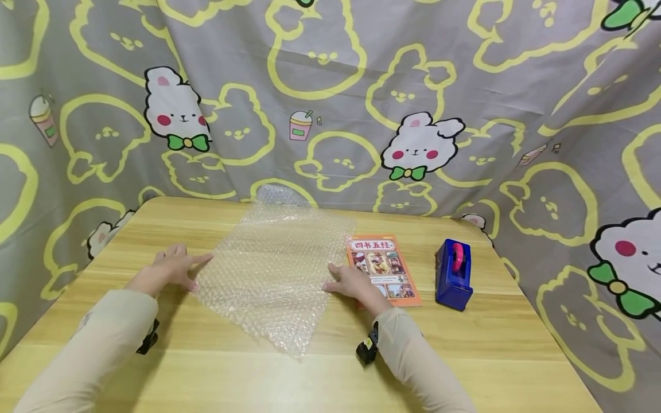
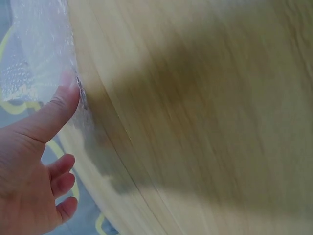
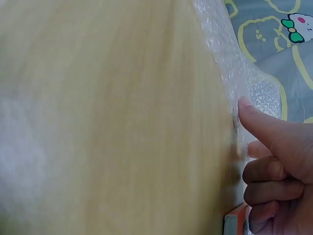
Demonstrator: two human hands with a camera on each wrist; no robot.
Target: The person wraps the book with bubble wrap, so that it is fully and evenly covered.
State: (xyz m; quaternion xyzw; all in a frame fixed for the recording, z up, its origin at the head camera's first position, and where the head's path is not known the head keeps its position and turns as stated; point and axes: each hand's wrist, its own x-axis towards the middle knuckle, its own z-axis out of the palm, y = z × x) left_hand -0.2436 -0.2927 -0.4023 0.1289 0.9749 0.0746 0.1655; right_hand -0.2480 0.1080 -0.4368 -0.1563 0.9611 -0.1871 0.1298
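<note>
A sheet of clear bubble wrap lies spread on the table, its far end rising against the curtain. My left hand is at the sheet's left edge, index finger and thumb spread apart and touching it. In the left wrist view the thumb meets the edge of the film, with the other fingers loosely bent. On the opposite edge is my right hand, index and thumb apart at the film. The right thumb lies along that edge in the right wrist view.
An orange comic-style book lies right of the sheet, partly behind the right hand. Farther right stands a blue tape dispenser with a pink-red roll core. A patterned grey curtain hangs behind the wooden table.
</note>
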